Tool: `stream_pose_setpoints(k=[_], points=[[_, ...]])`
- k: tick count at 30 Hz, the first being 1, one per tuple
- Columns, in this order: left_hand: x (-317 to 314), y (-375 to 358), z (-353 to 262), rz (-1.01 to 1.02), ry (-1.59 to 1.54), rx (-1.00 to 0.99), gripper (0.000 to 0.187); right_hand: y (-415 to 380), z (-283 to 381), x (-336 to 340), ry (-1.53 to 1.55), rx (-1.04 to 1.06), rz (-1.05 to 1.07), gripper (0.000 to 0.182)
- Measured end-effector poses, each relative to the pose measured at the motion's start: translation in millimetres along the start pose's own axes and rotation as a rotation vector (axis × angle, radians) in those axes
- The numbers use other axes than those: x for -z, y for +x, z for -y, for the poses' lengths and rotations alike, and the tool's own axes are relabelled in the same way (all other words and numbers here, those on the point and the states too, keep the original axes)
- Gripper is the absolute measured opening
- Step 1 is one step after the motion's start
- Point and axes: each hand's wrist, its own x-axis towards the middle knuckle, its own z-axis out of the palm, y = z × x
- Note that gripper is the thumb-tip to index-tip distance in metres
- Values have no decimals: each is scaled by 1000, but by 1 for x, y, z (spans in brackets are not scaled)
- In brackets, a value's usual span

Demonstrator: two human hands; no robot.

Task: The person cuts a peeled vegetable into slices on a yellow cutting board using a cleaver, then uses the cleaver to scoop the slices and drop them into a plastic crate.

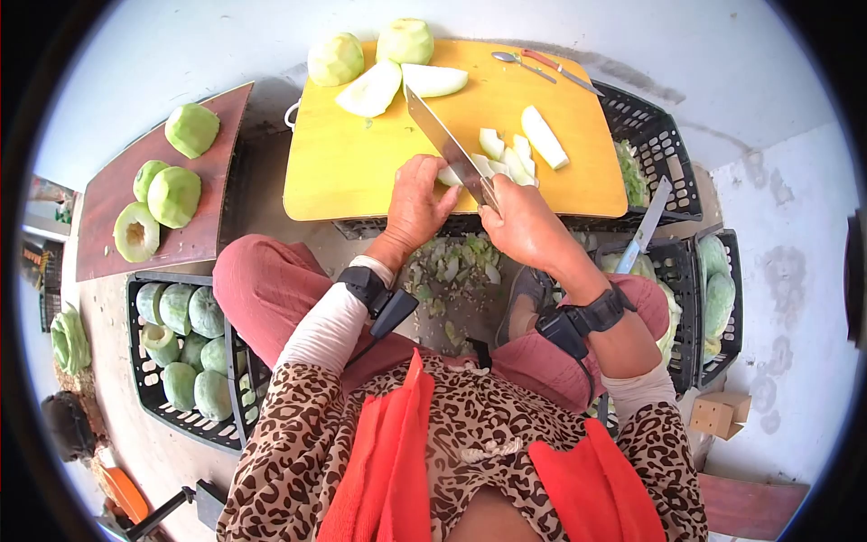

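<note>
My right hand (528, 226) is closed round the handle of a kitchen knife (442, 135) with a broad blade, which slants up and left over the yellow board (343, 167). Beside the blade, my left hand (417, 203) has its fingers curled on a pale melon piece (449, 176), partly hidden by the hand and knife. Cut melon chunks (517, 161) lie just right of the blade, with a longer melon wedge (544, 137) beyond them. Two large melon wedges (372, 90) (433, 80) and two whole peeled melons (336, 60) (405, 42) sit at the board's back left.
A spoon (506, 57) and a red-handled knife (542, 60) lie at the back right. Several peeled melons (174, 197) stand on a brown board at left, above a black crate (149, 397) of unpeeled melons. Another knife (643, 228) stands over the right crates. Peelings (452, 271) cover the floor.
</note>
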Motion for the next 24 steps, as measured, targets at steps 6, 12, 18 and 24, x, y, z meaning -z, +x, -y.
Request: stream_pose_setpoints(k=[6,12,18,24], points=[[1,0,0,3,8,-33,38,1,5,-2,-48,1,22,21],[6,-1,-2,11,22,-82,38,6,7,-8,-92,-20,62,20],[5,-2,-2,-8,24,-114,38,21,-4,-19,-56,6,53,20],[6,-2,-1,5,36,-103,35,43,-14,-38,-25,-13,-64,23]])
